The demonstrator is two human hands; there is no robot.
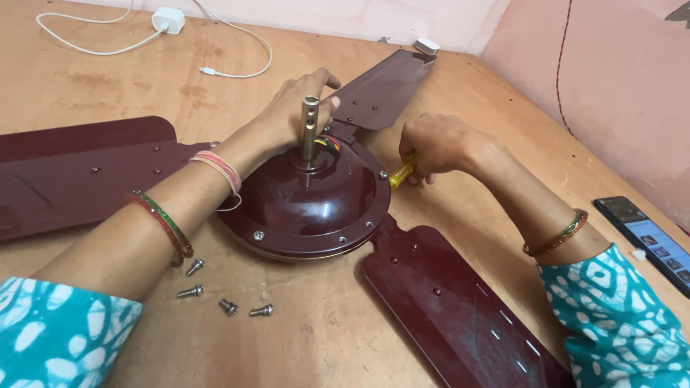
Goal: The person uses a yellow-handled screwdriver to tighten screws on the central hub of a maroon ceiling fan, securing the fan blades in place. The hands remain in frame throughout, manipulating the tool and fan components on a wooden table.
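Head view. Near blade (453,309) of maroon ceiling fan, extending toward camera from motor housing (309,205). 4 loose screws (226,291) on wooden table (323,338), just left-front of housing. Left hand (291,111) wrapped around housing's far side beside brass shaft (310,129). Right hand (438,147) clenched on yellow-handled screwdriver (402,172) at housing's right rim. Phone (647,241) far right of housing.

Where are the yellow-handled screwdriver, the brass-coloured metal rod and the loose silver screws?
yellow-handled screwdriver (403,171), head view, on the yellow handle below the right hand (438,144).
brass-coloured metal rod (310,129), head view, on the middle of the shaft.
loose silver screws (261,310), head view, on the rightmost screw.
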